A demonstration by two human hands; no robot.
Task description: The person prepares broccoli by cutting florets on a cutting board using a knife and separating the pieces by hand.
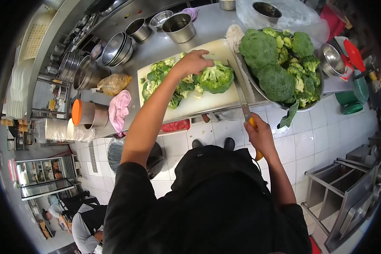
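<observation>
My right hand (260, 133) is wrapped round the yellow handle of a long knife (242, 98). Its blade points away from me, over the right part of a white cutting board (218, 106). A large broccoli head (216, 78) lies on the board with its cut stem side showing. At its upper left edge my left hand (193, 63) grips it, the thumb towards the head and some fingers hidden. Cut broccoli florets (156, 75) are heaped on the board's left side, partly behind my left forearm.
Right of the board a big metal bowl (316, 101) holds broccoli heads and pieces. Metal pots (179, 28) and stacked bowls (116, 50) line the counter's back. A pink cloth (120, 109) and a bagged food (115, 84) lie left. Other people (86, 226) are behind at left.
</observation>
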